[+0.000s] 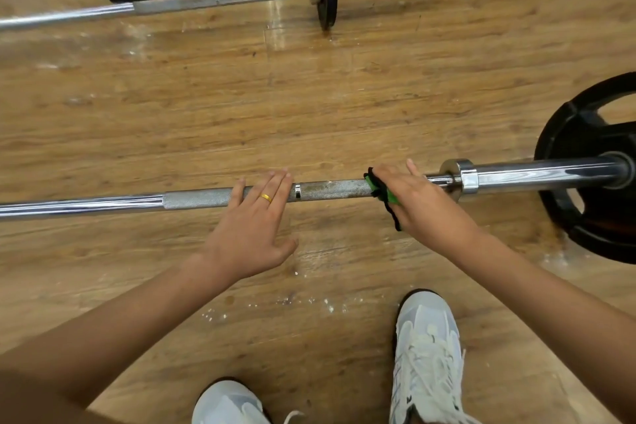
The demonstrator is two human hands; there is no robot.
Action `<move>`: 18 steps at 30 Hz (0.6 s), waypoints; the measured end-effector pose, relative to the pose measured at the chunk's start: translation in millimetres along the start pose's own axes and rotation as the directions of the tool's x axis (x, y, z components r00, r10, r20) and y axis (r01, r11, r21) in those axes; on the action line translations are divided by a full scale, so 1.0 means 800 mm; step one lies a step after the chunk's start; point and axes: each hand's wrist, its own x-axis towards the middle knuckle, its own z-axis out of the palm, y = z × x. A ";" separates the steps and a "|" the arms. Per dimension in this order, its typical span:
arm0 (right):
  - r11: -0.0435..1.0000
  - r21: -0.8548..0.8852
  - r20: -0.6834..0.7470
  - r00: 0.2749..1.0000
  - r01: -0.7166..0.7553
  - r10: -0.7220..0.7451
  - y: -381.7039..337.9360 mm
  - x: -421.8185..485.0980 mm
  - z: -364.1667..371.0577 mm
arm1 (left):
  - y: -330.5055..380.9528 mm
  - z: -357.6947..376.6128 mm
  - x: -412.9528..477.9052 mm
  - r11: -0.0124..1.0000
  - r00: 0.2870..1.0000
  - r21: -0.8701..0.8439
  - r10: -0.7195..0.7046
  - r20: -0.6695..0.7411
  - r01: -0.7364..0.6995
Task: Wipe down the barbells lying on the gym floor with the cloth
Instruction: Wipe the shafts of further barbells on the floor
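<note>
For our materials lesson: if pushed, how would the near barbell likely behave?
Probably heavy: the near barbell is steel with a large black plate. It would likely roll on that round plate. Its knurling probably resists slipping under the left hand.

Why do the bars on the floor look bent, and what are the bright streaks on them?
Head view: the wide-angle lens bows the near bar and far bar, most toward the frame edges; the streaks on their chrome, and the pale sheen on the floor, are reflected light; the floor grain looks slightly smeared, likely motion blur.
</note>
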 end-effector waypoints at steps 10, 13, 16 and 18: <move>0.996 0.046 -0.014 0.997 -0.080 0.081 -0.008 -0.012 0.011 | 0.005 0.004 -0.009 1.000 1.000 0.023 0.000 0.003 0.000; 0.995 0.043 -0.038 0.995 -0.090 0.091 -0.001 -0.015 0.003 | 0.009 0.003 -0.011 1.000 1.000 0.021 0.006 0.009 -0.006; 0.970 0.076 -0.071 0.969 -0.233 0.238 0.001 -0.020 -0.004 | 0.011 0.003 -0.015 1.000 1.000 0.008 0.005 0.009 -0.006; 0.979 0.064 -0.075 0.977 -0.195 0.199 -0.013 -0.023 0.004 | 0.013 0.003 -0.018 1.000 1.000 0.007 0.007 0.008 -0.007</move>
